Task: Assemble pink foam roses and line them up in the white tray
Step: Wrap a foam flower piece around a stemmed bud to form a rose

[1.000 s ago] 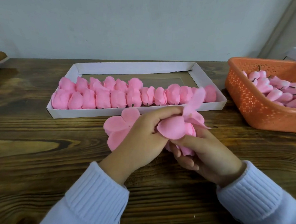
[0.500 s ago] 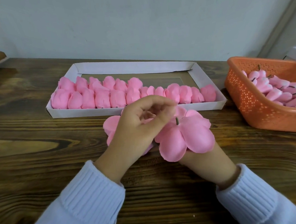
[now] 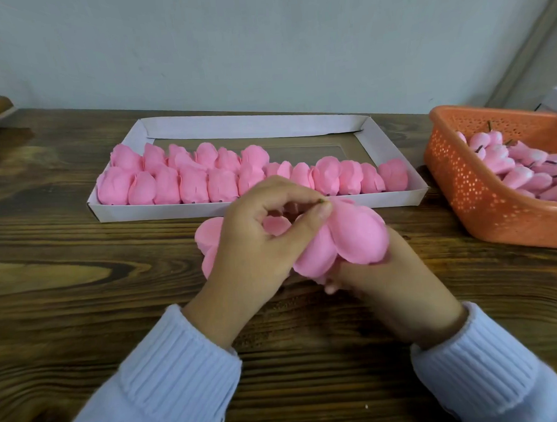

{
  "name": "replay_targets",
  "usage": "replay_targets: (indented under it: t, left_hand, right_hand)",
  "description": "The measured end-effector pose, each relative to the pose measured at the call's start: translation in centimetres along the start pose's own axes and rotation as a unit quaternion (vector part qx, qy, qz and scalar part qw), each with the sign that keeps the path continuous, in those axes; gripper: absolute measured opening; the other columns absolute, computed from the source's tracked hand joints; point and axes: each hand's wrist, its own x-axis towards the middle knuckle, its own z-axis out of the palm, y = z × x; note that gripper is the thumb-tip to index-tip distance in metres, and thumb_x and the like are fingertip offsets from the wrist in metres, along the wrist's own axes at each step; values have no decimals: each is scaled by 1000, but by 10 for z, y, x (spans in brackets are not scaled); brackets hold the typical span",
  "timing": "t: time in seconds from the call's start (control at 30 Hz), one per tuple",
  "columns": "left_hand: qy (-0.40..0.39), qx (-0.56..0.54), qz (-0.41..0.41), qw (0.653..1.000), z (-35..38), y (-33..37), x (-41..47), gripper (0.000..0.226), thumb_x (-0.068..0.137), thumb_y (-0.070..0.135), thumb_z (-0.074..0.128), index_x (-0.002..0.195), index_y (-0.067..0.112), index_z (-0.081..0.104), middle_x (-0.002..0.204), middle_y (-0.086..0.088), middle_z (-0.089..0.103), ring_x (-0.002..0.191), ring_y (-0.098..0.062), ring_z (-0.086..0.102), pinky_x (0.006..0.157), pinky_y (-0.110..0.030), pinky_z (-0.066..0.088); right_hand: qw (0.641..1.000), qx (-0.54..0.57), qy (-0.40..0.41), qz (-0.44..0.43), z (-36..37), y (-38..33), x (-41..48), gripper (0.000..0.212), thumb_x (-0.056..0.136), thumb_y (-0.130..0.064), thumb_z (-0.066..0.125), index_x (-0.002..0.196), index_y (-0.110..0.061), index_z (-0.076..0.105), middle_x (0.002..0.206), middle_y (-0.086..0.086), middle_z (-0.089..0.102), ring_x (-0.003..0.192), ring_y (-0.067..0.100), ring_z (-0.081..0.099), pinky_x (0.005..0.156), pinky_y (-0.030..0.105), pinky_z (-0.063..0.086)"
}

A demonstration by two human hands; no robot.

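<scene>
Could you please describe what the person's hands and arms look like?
The left hand and right hand are bare, with no gloves or rings visible. Both arms wear pale blue knitted sleeves with ribbed cuffs.

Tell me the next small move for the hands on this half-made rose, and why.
Probably slide the petal layer down the stem. The left hand pinches the dark stem tip poking through the petals, the right hand grips the petal layer from below, and the petals splay open, not yet cupped like the finished roses in the white tray.
</scene>
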Motion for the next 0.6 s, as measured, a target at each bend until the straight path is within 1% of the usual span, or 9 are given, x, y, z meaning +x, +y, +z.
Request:
replay_targets:
  t: [0.03, 0.07, 0.13, 0.2, 0.33, 0.4, 0.47, 0.53, 0.6]
  left_hand:
    - [21, 16, 20, 999, -1, -1, 1, 10, 82, 8, 67, 89, 15, 68, 81, 3, 63, 79, -6, 57, 75, -17, 43]
    - [40, 30, 38, 998, -1, -1, 2, 9, 84, 6, 66, 90, 13, 67, 84, 2, 62, 82, -6, 57, 77, -18, 43]
    - [63, 53, 65, 995, -3, -2, 2, 7, 86, 7, 66, 92, 9, 66, 87, -1, 63, 89, -12, 59, 81, -23, 45]
    - [68, 80, 85, 991, -3, -2, 1, 9, 86, 8, 62, 92, 4, 68, 90, -5, 65, 93, -19, 61, 85, -30, 47]
    - [33, 102, 117, 987, 1, -3, -1, 11, 85, 6, 60, 86, -2, 69, 89, -4, 69, 92, -22, 63, 86, -39, 50]
    - [15, 89, 109, 990, 4, -4, -2, 11, 85, 6, 59, 85, -3, 67, 87, -8, 68, 90, -24, 63, 83, -41, 51]
    - [7, 68, 90, 994, 7, -4, -4, 13, 85, 8, 57, 84, -3, 63, 85, -9, 65, 88, -27, 63, 80, -44, 50]
    - [1, 46, 69, 997, 10, -3, -5, 15, 85, 11, 56, 83, -4, 59, 82, -8, 62, 84, -25, 61, 79, -42, 50]
    - [-13, 35, 59, 998, 13, -2, -5, 14, 85, 11, 57, 86, -3, 60, 81, -6, 60, 82, -18, 60, 78, -32, 49]
  right_hand:
    - [986, 163, -12, -14, -5, 1, 1, 28, 73, 7, 62, 97, -7, 68, 80, 7, 73, 76, 13, 70, 67, 19, 56]
    - [953, 300, -41, -17, -6, -1, -1, 46, 70, 14, 54, 112, -2, 64, 97, 17, 71, 89, 25, 70, 76, 30, 59]
    - [894, 432, -117, 6, -11, 9, -3, 67, 61, 20, 41, 125, 4, 55, 114, 23, 64, 106, 35, 65, 93, 40, 54]
    - [873, 461, -156, 11, -12, 5, -1, 73, 57, 14, 43, 128, 7, 51, 125, 25, 57, 117, 37, 57, 104, 44, 45]
    - [846, 504, -175, 1, -12, 3, 1, 64, 67, -1, 67, 129, 3, 53, 132, 22, 52, 125, 34, 48, 114, 45, 31]
    - [838, 515, -180, 1, -11, 2, 2, 56, 76, -6, 66, 130, 1, 53, 130, 18, 56, 123, 31, 49, 114, 45, 28]
    - [846, 500, -185, 2, -10, 1, 1, 50, 80, -7, 63, 129, 1, 55, 128, 17, 58, 122, 29, 51, 113, 43, 29]
    - [847, 494, -194, 7, -8, 2, 1, 48, 81, -6, 63, 128, 2, 55, 128, 18, 58, 121, 29, 52, 112, 43, 32]
    - [843, 497, -206, 16, -7, 3, 0, 48, 82, -4, 63, 128, 4, 52, 128, 21, 56, 118, 30, 55, 110, 43, 35]
